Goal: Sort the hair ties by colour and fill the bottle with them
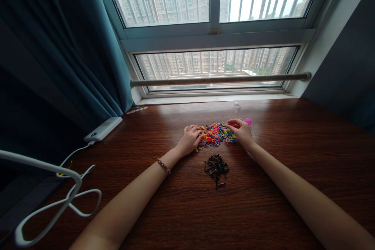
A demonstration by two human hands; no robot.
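A loose pile of small multicoloured rubber bands (pixel 216 134) lies on the brown table. At its left edge rests my left hand (pixel 190 140), fingers apart and touching the bands. My right hand (pixel 239 129) is at the pile's right side, with thumb and fingertips pinched together; whatever is between them is too small to make out. Closer to me sits a separate heap of black rubber bands (pixel 216 168). Just behind my right hand stands a clear jar (pixel 236 109), partly covered by the hand, and a pink lid (pixel 248 121) is beside it.
At the left, a white power strip (pixel 104 129) lies near the blue curtain (pixel 114 66). A looped white cable (pixel 67 199) runs in the left foreground. Behind the wooden table (pixel 278 187), a metal rail (pixel 219 80) crosses the window.
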